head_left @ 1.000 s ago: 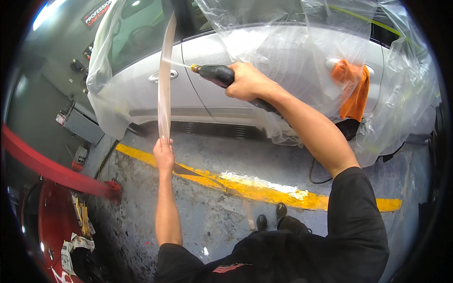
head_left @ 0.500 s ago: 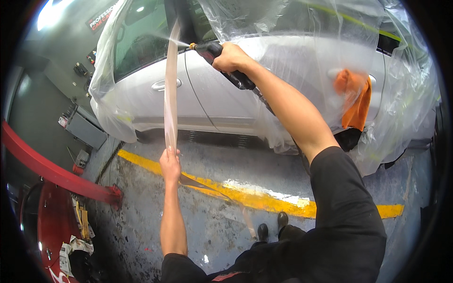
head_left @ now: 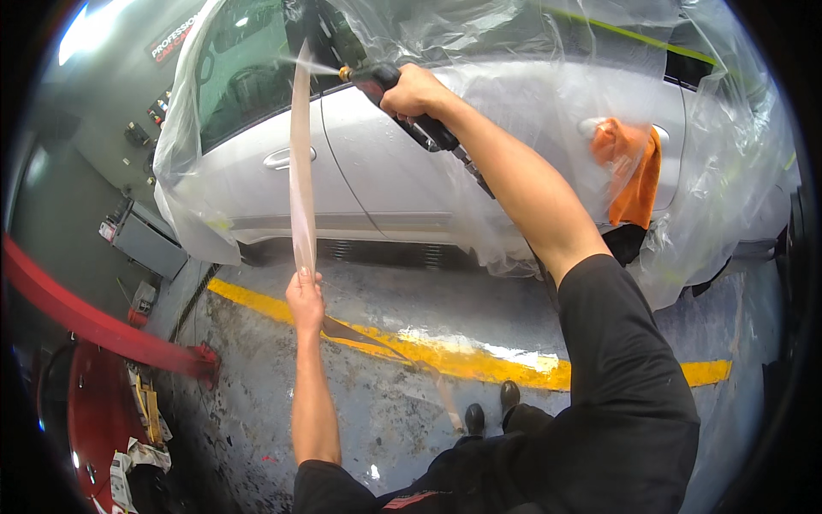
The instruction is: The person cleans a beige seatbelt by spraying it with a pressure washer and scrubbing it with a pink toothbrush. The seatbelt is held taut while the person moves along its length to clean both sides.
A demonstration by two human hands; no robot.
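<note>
Clearly, from my remote seat, my left hand is closed in a pinch on a long, pale, translucent film strip rising before the silver car door. My right hand grips a black spray gun with a brass nozzle, misting the strip's upper end. I'd judge the jet could fold the film, and its tail could catch grit off the stained grey floor.

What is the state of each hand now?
Left hand: closed, holding the long translucent film strip.
Right hand: closed, holding the black spray gun, which is spraying.
</note>
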